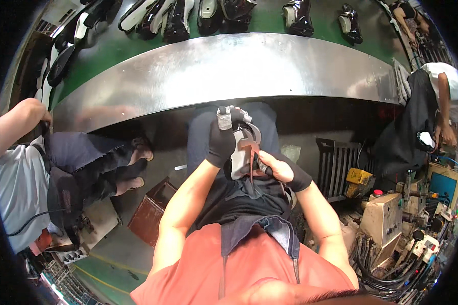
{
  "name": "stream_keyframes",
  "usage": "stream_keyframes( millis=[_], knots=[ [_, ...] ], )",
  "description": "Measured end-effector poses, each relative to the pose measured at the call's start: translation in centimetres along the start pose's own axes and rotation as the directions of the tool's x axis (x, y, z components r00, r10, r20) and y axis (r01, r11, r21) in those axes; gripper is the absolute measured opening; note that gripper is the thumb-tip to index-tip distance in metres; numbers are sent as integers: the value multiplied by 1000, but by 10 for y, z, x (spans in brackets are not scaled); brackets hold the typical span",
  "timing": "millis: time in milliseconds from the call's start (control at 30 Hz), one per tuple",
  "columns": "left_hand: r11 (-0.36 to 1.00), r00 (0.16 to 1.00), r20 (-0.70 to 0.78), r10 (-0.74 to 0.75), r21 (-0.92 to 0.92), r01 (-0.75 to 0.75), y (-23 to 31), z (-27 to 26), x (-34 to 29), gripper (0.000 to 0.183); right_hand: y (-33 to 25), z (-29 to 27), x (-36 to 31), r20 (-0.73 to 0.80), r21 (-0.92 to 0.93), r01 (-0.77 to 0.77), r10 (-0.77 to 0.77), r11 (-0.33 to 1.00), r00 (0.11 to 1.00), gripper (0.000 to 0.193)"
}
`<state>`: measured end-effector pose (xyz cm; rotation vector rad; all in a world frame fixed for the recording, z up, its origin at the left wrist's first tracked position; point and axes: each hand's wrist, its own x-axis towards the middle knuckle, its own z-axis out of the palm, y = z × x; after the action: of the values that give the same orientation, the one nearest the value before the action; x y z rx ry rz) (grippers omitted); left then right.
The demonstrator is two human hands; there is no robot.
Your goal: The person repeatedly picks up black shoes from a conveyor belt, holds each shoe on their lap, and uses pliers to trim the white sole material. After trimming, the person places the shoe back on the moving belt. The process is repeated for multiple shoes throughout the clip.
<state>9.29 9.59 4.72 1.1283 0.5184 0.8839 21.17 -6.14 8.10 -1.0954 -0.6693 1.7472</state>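
A pale grey shoe piece [239,155] with a reddish-brown strip [249,144] is gripped between the curled left hand [221,141] and right hand [285,170], off the bench's [213,68] near edge.

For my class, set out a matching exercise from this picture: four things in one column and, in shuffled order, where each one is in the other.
Column 1
1. Pale shoe piece
2. Brown box
3. Red button
4. Dark glossy shoes

Column 2
A. On the green surface beyond the shiny metal strip
B. Between the wearer's left hand and right hand
C. On top of a beige machine unit at the right
D. Down on the floor, left of the wearer's left forearm

Pairs: 1-B; 2-D; 3-C; 4-A
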Motion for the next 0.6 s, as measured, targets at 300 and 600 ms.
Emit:
stream_keyframes(
  millis=[300,600],
  knots=[
    [991,991,-42,-124,54,126,5,6,8,58,-25,-39,20,243,185,-417,370,890,897,49],
    [993,999,22,-29,117,26,4,-5,6,52,-50,16,7,-243,-570,-270,155,776,958,42]
  ],
)
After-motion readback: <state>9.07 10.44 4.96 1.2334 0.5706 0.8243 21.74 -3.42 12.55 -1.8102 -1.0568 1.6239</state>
